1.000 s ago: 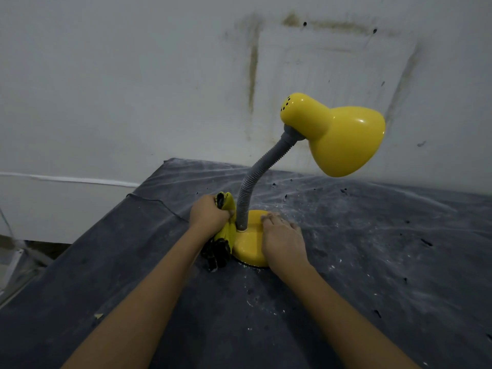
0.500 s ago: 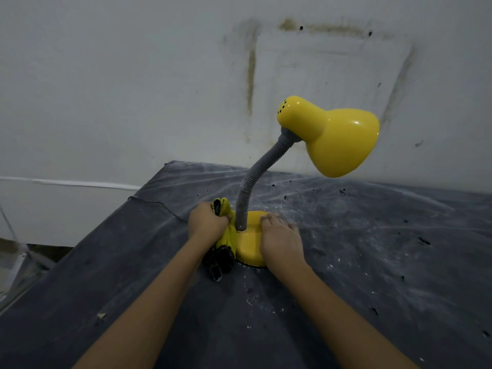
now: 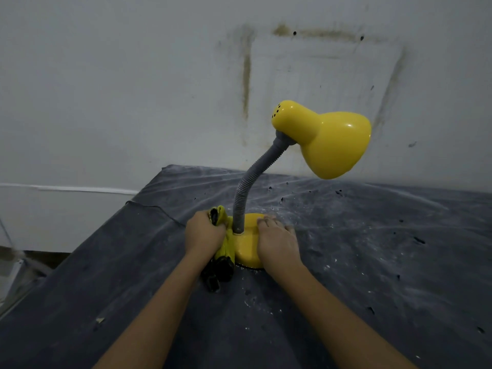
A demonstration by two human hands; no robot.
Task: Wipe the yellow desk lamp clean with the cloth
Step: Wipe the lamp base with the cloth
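upright on the dark desk (image 3: 372,262), the yellow desk lamp (image 3: 327,139) arcs its grey neck up and rightward, shade opening down to the right. left hand (image 3: 203,233) grips the cloth (image 3: 226,249) against the base; right hand (image 3: 277,241) rests flat, fingers straight, on the base.

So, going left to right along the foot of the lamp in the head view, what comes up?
In order: left hand → yellow-and-black cloth gripped in it → grey flexible neck → yellow lamp base → right hand resting flat on the base.
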